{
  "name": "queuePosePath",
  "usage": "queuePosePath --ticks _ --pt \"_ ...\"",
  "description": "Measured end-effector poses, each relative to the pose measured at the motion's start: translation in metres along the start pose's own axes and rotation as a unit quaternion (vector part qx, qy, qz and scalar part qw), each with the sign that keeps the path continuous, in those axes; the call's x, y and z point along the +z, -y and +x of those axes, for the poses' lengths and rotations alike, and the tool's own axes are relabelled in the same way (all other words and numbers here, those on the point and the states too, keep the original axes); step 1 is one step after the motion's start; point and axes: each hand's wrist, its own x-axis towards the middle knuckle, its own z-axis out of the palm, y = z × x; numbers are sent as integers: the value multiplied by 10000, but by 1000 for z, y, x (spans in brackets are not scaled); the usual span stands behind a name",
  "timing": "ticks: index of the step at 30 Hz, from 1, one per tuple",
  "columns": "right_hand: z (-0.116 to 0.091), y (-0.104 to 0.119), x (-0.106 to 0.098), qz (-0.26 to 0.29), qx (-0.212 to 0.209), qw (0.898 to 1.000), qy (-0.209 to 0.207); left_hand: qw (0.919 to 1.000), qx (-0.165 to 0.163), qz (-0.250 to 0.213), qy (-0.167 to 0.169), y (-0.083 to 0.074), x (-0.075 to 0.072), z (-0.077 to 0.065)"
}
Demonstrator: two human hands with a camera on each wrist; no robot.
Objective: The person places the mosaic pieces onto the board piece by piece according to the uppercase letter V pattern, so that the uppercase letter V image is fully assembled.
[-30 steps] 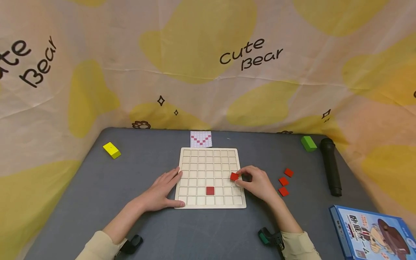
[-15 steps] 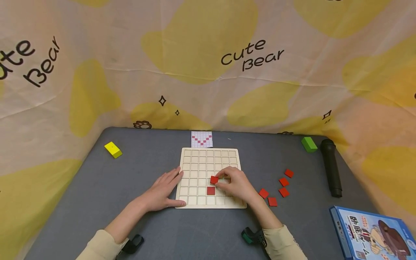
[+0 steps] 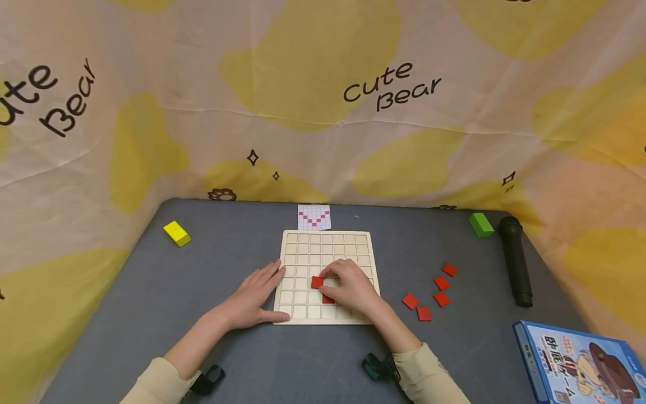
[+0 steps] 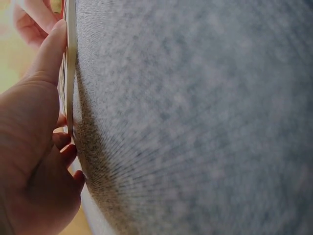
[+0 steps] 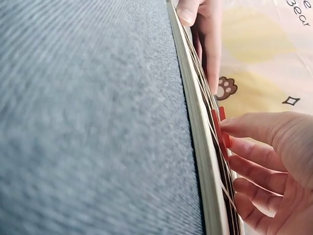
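Note:
A pale wooden grid board lies flat on the table. Across its left edge rests my left hand, fingers stretched and thumb at the near left corner. My right hand pinches a red square tile between thumb and fingers, over the middle of the board; the right wrist view shows this tile just above the board's surface. Another red tile sits in a square closer to me, partly covered by my right thumb. Beyond the board is a small card printed with a V of pink squares.
Several loose red tiles lie right of the board. Farther right are a green block, a black microphone-shaped object and a blue box. A yellow block lies at the far left. Patterned cloth hangs behind the table.
My right hand has carried the pinched red tile leftward from the board's right side to its middle. Two loose tiles on the table are now uncovered. My left hand stays on the edge.

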Motion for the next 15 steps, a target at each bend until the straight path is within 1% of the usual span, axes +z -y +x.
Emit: queuePosePath --ticks 5,12,15 --pt "1 1 2 -156 -100 9998 -61 10000 1 21 6 -1 0 0" --pt "0 3 5 -74 -80 9999 -47 10000 27 75 -27 0 0 0" --pt "-2 3 5 -5 -186 9998 -91 9999 41 86 -33 1 1 0"
